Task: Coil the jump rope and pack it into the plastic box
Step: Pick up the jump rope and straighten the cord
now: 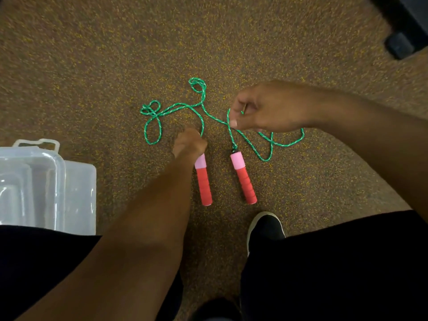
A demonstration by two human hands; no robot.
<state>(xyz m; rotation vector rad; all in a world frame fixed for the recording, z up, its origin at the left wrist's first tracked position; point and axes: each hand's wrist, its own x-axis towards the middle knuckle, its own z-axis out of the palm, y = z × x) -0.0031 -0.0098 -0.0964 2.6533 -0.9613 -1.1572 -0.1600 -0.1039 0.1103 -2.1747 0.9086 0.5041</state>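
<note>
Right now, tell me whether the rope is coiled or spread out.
Spread out: the rope lies in loose, scattered loops across the carpet.

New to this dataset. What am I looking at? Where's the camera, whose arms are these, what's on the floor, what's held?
There is no machine here. A person works with bare hands, and the single picture comes from a camera worn on their head, looking down. The arms coming in from below are therefore their own.

On the brown speckled carpet lies a green braided jump rope, loose and not yet coiled. Its two handles are red foam with pink ends. The left hand grips the pink end of the left handle. The right hand pinches the rope between its fingers, just beyond the right handle.

A clear plastic box sits at the left. A black shoe with a white sole shows lower down.
</note>
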